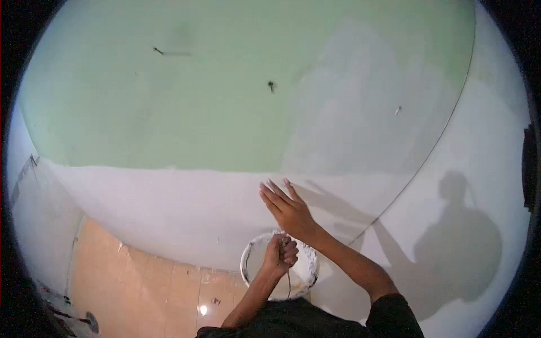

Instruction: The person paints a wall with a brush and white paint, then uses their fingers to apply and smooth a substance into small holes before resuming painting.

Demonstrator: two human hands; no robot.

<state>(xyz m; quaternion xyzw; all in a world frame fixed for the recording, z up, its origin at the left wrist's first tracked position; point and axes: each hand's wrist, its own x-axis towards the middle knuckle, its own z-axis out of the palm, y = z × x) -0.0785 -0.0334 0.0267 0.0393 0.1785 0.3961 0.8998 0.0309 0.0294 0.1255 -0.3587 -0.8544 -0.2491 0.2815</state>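
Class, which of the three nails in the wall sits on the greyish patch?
The rightmost nail; the left nail and middle nail are on green paint.

One view, from a camera worn on the person's head, facing forward and tipped down. The wide lens bends lines and blackens the corners. A green and white wall (141,112) spans ten to two o'clock; tan floor (141,279) shows at eight o'clock. Nearer, toward six o'clock, are the left hand (280,253), right hand (292,213) and bucket (244,262).
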